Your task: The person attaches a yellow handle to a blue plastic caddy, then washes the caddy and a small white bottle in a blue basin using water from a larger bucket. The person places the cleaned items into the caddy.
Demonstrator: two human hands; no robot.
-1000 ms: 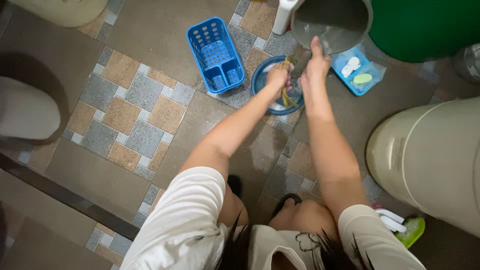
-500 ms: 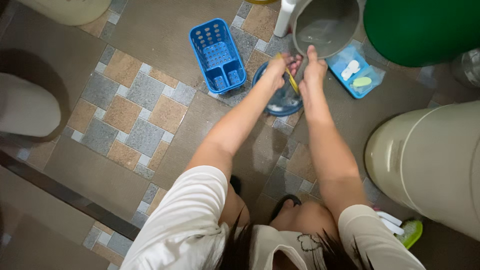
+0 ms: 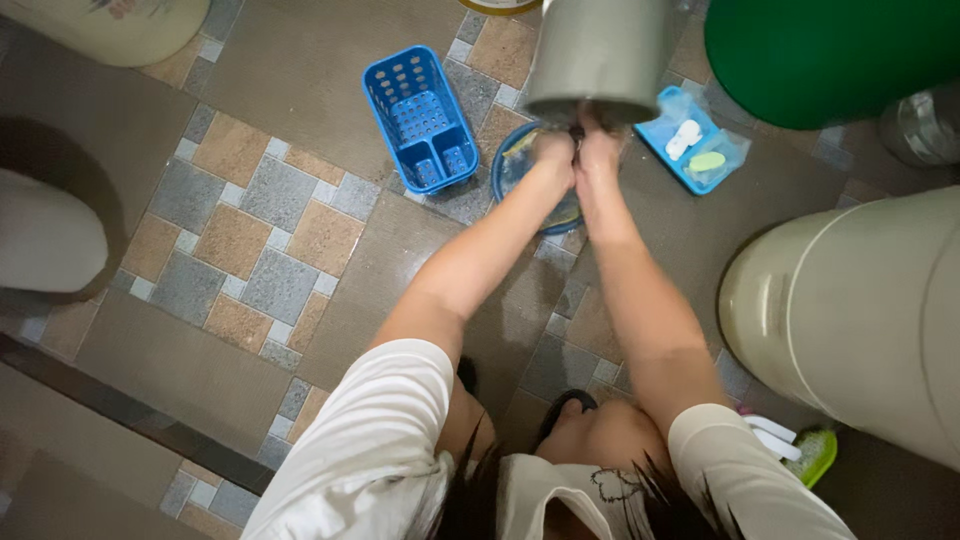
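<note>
Crouching over a tiled floor [image 3: 240, 240], the person reaches both arms forward to a grey bucket [image 3: 598, 55] near the top of the view. The left hand [image 3: 553, 152] and the right hand [image 3: 600, 155] sit close together, touching or nearly so, right at the lower edge of the bucket, which is tipped on its side so that its outer wall faces the camera. Both hands look curled at that rim, yet the fingers are hidden under the edge, so I cannot tell whether they grip the bucket or something small and dark between them.

Just beneath the hands lies a round blue basin [image 3: 520, 170] on the floor, partly covered by the wrists. To its left stands a blue plastic basket [image 3: 418, 120] with holes in its walls and divided compartments, tilted a little against the tile pattern. To the right of the bucket is a pale blue tray [image 3: 695, 140] holding a white piece and a pale green piece. A large green tub [image 3: 830, 55] fills the upper right corner, and a big cream-coloured container [image 3: 860, 310] stands at the right side. A green and white brush [image 3: 800, 450] lies by the person's right knee.
</note>
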